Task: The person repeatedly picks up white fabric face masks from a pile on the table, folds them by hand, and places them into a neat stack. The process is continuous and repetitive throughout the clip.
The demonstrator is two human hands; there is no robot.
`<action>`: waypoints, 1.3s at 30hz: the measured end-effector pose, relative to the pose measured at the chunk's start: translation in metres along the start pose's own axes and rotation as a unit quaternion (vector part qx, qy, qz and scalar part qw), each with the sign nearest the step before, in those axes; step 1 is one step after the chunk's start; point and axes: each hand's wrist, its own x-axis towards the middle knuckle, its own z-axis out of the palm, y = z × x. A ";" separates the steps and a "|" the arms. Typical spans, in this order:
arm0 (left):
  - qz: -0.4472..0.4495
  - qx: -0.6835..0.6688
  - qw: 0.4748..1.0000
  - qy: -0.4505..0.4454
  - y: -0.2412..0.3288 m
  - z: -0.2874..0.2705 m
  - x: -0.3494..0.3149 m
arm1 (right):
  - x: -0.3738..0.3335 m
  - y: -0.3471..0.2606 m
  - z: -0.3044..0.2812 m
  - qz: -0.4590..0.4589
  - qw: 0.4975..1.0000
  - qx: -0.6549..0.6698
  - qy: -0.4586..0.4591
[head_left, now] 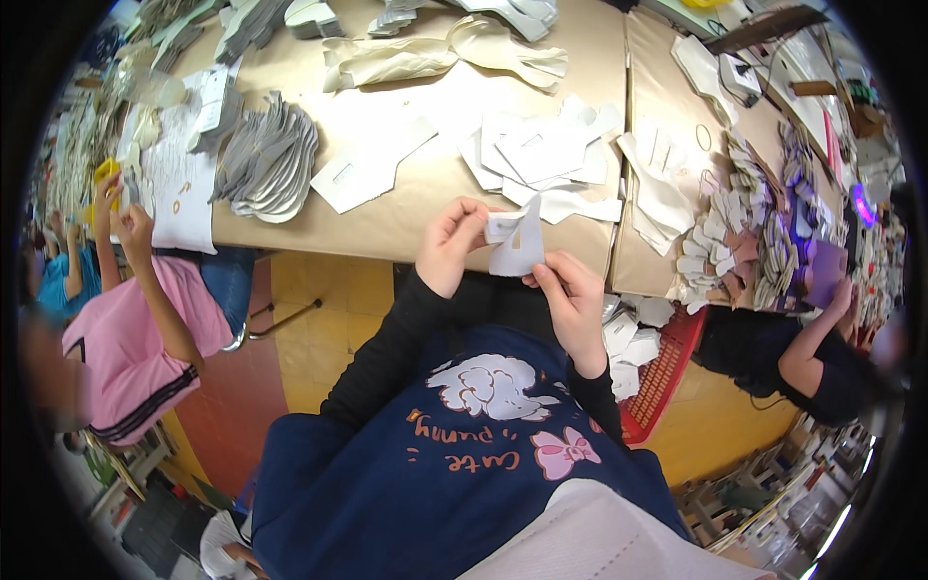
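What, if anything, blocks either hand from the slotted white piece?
Nothing visible. The left hand pinches the white piece at its upper left, and the right hand holds it at the lower right corner.

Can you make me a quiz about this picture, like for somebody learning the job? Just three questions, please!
1. True or false: the left hand and right hand are both empty.

2. What colour is the basket below and right of the hands?
A) green
B) red
C) blue

3. Fill in the missing word: the grey stack lies on the table, to the ____ of the hands.

Key:
1. False; they hold white material.
2. B
3. left
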 end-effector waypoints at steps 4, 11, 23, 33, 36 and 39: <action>-0.045 -0.096 0.994 0.039 0.001 -0.018 0.012 | -0.001 0.015 -0.014 0.026 0.997 0.077 -0.004; 0.062 -0.091 0.984 0.142 0.034 -0.057 0.025 | 0.009 0.055 -0.064 -0.082 0.930 0.359 0.001; 0.012 -0.055 0.998 0.041 0.052 -0.027 0.022 | 0.148 0.085 -0.019 -0.036 0.994 0.067 -0.074; 0.036 -0.002 0.999 0.033 0.035 -0.033 0.021 | 0.049 0.002 -0.099 -0.176 0.959 0.155 0.161; 0.035 0.028 0.998 0.038 0.027 -0.031 0.027 | 0.022 -0.029 -0.101 -0.184 0.962 -0.009 0.200; 0.006 0.080 0.996 0.035 0.016 -0.023 0.032 | 0.025 -0.020 -0.068 -0.081 0.964 -0.173 0.187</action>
